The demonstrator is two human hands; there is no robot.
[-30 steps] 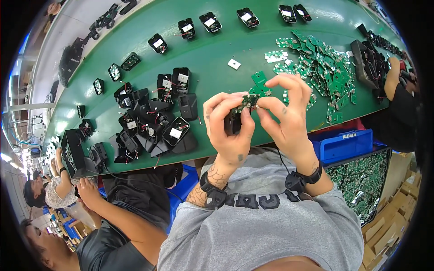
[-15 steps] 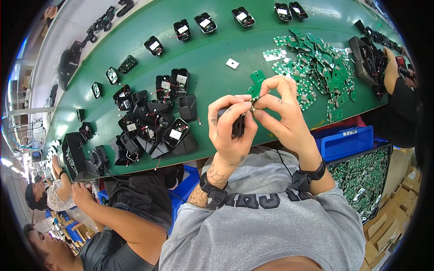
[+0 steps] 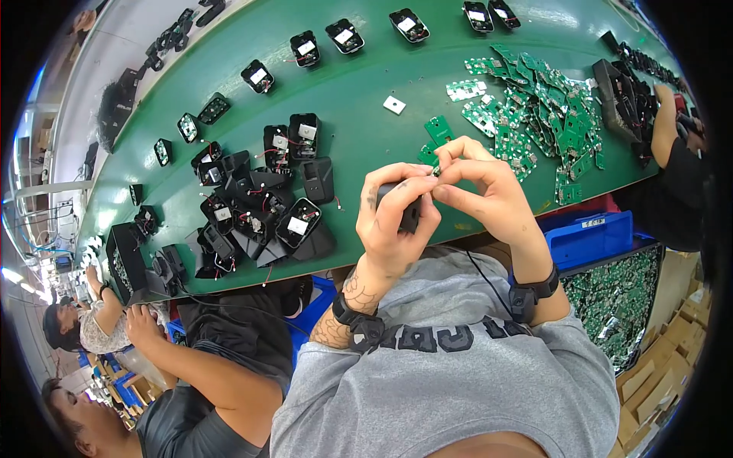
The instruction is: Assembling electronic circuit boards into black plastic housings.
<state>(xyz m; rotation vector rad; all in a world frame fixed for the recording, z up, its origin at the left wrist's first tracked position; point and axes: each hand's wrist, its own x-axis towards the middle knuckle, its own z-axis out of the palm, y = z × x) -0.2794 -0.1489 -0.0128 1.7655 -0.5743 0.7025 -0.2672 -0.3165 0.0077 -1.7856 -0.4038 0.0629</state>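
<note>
My left hand (image 3: 388,233) is closed around a black plastic housing (image 3: 411,217), mostly hidden by the fingers, above the front of the green table. Against its upper side, at the left fingertips, shows a small bit of green circuit board (image 3: 437,171). My right hand (image 3: 492,200) meets it there, thumb and index finger pinched together; what they grip is too small and covered to make out. Just beyond the hands, loose green circuit boards (image 3: 438,130) lie on the table, with a small white square piece (image 3: 394,104) farther off.
A heap of circuit boards (image 3: 569,126) spreads to the right. Black housings with wires (image 3: 252,221) crowd the left, and more open housings (image 3: 344,36) line the far side. A blue bin (image 3: 588,240) stands below the right table edge. Co-workers' arms (image 3: 206,374) are at left and right.
Both hands have shifted slightly right. The right hand has turned flatter, its raised fingers lowered and curled, while its pinch stays against the housing's upper side.
</note>
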